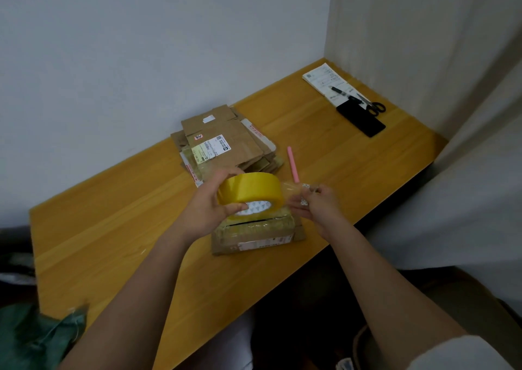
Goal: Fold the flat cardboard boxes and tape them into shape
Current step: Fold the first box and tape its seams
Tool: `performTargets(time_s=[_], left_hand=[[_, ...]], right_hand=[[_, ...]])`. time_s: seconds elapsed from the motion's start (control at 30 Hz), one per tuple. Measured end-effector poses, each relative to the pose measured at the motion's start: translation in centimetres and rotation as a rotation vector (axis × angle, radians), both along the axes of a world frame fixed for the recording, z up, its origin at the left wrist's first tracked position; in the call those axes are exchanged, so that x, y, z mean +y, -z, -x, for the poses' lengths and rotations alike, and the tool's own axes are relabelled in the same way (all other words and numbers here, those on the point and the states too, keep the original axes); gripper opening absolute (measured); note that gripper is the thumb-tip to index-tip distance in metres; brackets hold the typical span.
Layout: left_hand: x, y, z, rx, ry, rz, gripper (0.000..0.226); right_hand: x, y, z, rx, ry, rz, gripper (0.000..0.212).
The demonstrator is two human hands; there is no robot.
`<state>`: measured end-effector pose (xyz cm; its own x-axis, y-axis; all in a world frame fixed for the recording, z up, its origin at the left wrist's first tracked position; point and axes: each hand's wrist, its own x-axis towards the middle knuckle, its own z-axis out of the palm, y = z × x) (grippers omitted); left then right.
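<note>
- While tape roll [250,190] is gripped by left hand [209,208] above folded box [255,235], its free end is pinched by right hand [316,204].
- Taping step judged underway; strip next to be drawn out and pressed onto box seam.
- Flat boxes [223,141] stacked behind, untouched.

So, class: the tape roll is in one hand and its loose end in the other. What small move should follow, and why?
Probably lower the tape end onto the box beneath. The left hand grips the yellow roll, the right hand pinches the pulled strip, and the box's top slit looks open.
</note>
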<state>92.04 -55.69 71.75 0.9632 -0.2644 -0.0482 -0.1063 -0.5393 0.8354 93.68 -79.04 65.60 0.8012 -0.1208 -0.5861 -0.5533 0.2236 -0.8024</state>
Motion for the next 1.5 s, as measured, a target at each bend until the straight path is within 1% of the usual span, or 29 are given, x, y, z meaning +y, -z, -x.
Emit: performTargets(time_s=[0.23, 0.37, 0.43, 0.53, 0.6, 0.67, 0.8, 1.03, 1.1, 1.17, 1.3, 1.43, 1.5], left_hand=[[0.8, -1.3, -1.1, 0.062, 0.042, -0.162, 0.060], [0.1, -1.7, -1.0, 0.087, 0.088, -0.276, 0.062], [-0.4, -1.8, -1.0, 0.090, 0.101, -0.376, 0.064], [-1.2, -1.6, -1.3, 0.035, 0.155, -0.622, 0.064], [-1.3, -1.5, -1.4, 0.006, 0.172, -0.711, 0.063], [-1.3, -1.3, -1.5, 0.009, 0.176, -0.721, 0.062], [-1.9, -1.2, -1.5, -0.005, 0.213, -0.779, 0.061], [-3.7, -1.8, -1.6, -0.036, 0.240, -0.850, 0.058], [-4.0, -2.0, -1.7, -0.039, 0.246, -0.867, 0.058], [-4.3, -2.3, -1.8, -0.043, 0.252, -0.881, 0.058], [-4.6, -1.9, -1.9, -0.014, 0.250, -0.901, 0.060], [-4.5, -0.3, -1.4, 0.011, 0.253, -0.931, 0.063], [-4.5, 0.3, -1.2, 0.014, 0.244, -0.921, 0.063]], right_hand=[[0.7, 1.1, 0.5, 0.031, 0.025, 0.087, 0.011], [0.3, 1.7, 0.5, 0.024, 0.017, 0.225, 0.011], [0.0, 2.2, 0.6, 0.022, 0.012, 0.291, 0.013], [-0.4, 3.2, 0.9, 0.045, 0.047, 0.346, 0.011], [-0.4, 3.7, 0.9, 0.051, 0.040, 0.377, 0.011], [-0.5, 3.8, 1.0, 0.050, 0.038, 0.365, 0.009], [-0.7, 4.1, 1.4, 0.068, 0.054, 0.316, 0.012], [-1.1, 4.8, 1.5, 0.046, 0.049, 0.325, 0.011], [-1.1, 4.8, 1.6, 0.040, 0.056, 0.296, 0.008], [-1.1, 4.9, 1.7, 0.041, 0.059, 0.274, 0.011], [-1.0, 5.5, 1.8, 0.049, 0.064, 0.272, 0.007], [-1.3, 6.7, 1.9, 0.066, 0.021, 0.313, 0.015], [-1.5, 7.3, 2.0, 0.068, 0.005, 0.341, 0.014]])
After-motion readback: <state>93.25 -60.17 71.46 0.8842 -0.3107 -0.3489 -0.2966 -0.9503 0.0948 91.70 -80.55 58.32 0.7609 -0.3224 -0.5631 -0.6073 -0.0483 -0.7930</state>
